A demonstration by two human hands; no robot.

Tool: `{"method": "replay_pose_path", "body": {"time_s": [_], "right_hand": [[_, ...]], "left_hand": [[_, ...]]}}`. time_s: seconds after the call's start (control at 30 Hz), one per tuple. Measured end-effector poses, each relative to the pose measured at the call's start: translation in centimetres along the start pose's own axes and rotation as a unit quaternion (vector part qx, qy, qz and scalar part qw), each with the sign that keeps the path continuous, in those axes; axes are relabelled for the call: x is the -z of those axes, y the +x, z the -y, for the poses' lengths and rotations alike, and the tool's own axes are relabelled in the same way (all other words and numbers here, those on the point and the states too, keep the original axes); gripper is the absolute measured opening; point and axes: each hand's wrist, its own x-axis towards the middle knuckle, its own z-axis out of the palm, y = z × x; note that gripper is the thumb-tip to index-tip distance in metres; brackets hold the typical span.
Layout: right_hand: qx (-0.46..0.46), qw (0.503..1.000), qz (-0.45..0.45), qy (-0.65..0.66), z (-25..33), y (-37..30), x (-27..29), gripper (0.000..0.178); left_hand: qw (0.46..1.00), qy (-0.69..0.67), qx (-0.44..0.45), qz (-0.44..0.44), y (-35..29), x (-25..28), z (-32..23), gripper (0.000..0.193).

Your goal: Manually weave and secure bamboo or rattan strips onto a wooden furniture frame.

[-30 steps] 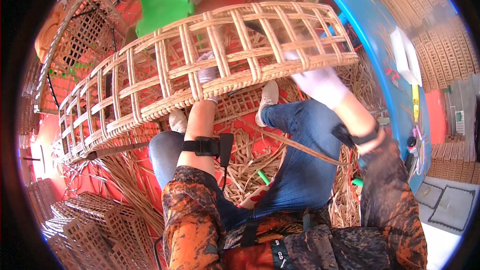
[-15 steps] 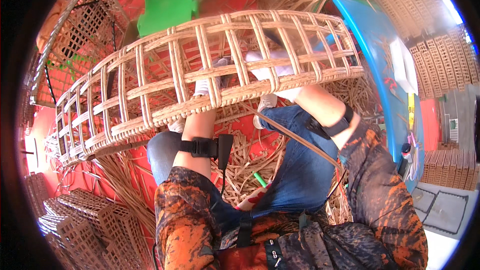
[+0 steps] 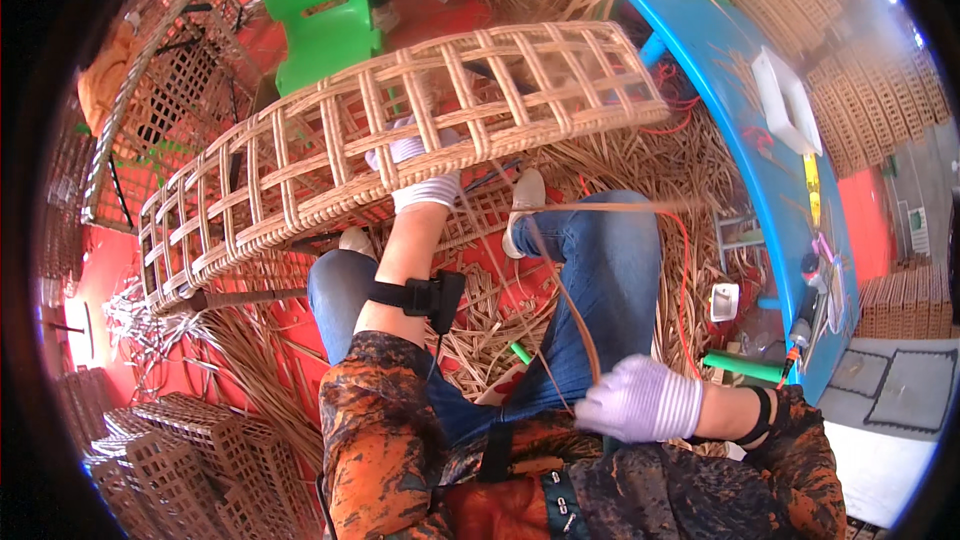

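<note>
A large woven basket (image 3: pixel 415 178) with an open lattice wall stretches across the space in front of my knees, its left end lower and nearer. Behind its lattice is my left hand (image 3: pixel 405 152) in a pale glove, at the lower rim; the fingers look curled on the weave, partly covered by the ribs. Close to my lap on the right, my right hand (image 3: pixel 640 400), gloved too, is closed around a brown weaving strip (image 3: pixel 570 305). That strip curves up from the fingers over my thigh toward the basket; its far part is blurred.
A blue table (image 3: pixel 765 175) on the right bears a white tray (image 3: pixel 785 105) and tools. A green chair (image 3: pixel 320 5) stands beyond the basket. Stacked lattice panels (image 3: pixel 190 450) fill the lower left. Loose strips (image 3: pixel 500 330) litter the red floor around my feet.
My right hand has come back from the basket to beside my lap, drawing the strip with it. My left hand stays at the basket, whose right end appears farther left now.
</note>
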Motion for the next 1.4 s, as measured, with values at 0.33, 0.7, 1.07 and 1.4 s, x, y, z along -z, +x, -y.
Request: {"method": "replay_pose_path", "body": {"time_s": [0.33, 0.7, 1.07, 1.4], "right_hand": [[-0.505, 0.846, -0.167, 0.027, -3.8, -13.8, 3.0, 0.033], [-0.126, 0.836, -0.441, -0.302, -14.4, 14.1, 8.3, 0.064], [-0.130, 0.847, -0.434, -0.279, -24.9, 23.6, 17.0, 0.046], [-0.142, 0.848, -0.445, -0.253, -23.2, 23.1, 16.3, 0.050]], "left_hand": [[0.994, -0.108, -0.002, 0.005, 1.0, -2.0, 3.7, 0.027], [0.986, 0.124, -0.050, 0.096, 3.6, -7.5, 8.1, 0.024], [0.954, -0.212, 0.139, 0.158, 14.7, -9.9, 9.1, 0.028], [0.942, -0.223, 0.198, 0.156, 10.2, -8.3, 11.9, 0.025]]}}
